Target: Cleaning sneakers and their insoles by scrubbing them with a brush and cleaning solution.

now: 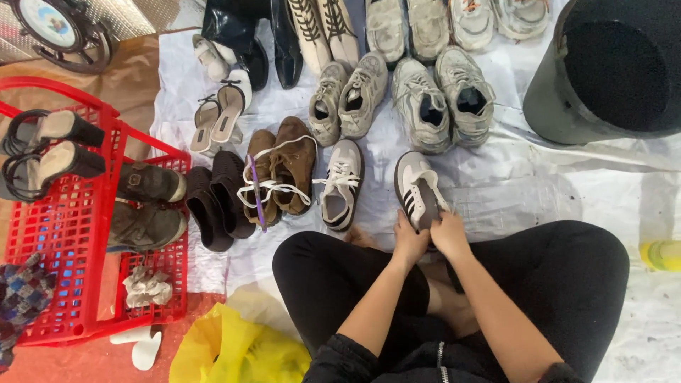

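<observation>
I sit cross-legged on a white sheet (553,184). Both my hands grip the heel end of a grey and white sneaker with dark stripes (415,186) that lies on the sheet in front of my knees. My left hand (409,241) holds its left side and my right hand (448,232) holds its right side. Its matching sneaker (341,184) lies to the left, laces loose.
Rows of worn shoes cover the sheet: brown lace-ups (282,169), black slip-ons (216,198), grey trainers (443,96), heeled sandals (216,113). A red plastic basket (42,284) with shoes stands left. A black bin (610,71) lies top right. A yellow bag (234,347) sits by my knee.
</observation>
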